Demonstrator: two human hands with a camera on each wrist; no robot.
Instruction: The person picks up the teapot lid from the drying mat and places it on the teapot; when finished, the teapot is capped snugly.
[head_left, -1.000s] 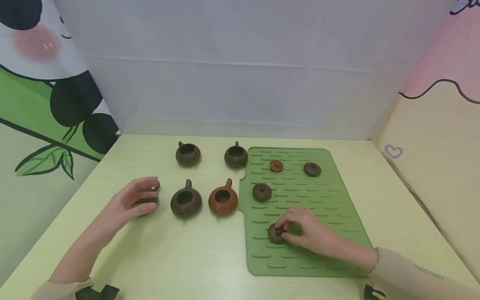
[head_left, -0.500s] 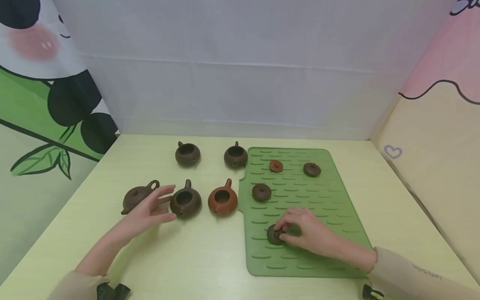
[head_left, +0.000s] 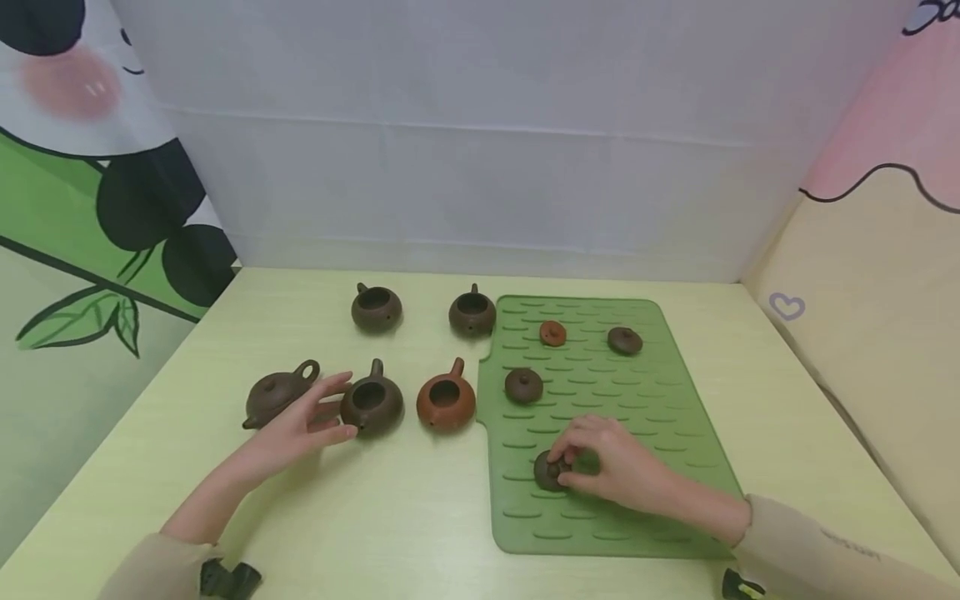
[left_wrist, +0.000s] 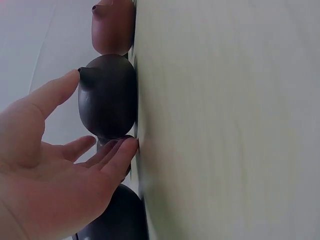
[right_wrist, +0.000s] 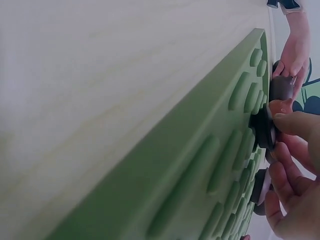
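On the green mat (head_left: 637,533), near-left: right hand (head_left: 618,462) pinching dark lid (head_left: 543,473) by its knob (head_left: 554,470).
I'm judging it light, stiff, chippable, knob safest; left hand (head_left: 300,429) hovering splayed beside dark teapot (head_left: 384,414), left of mat.

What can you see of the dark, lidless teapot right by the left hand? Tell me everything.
The dark brown teapot has a round, smooth body with a matte, clay-like look. Its top is open; a handle points toward the back of the table and a short spout toward the front. It stands upright between a lidded teapot on the left and a reddish-brown teapot on the right. The left hand has its thumb at the spout tip, fingers beside the body; whether they touch is unclear.
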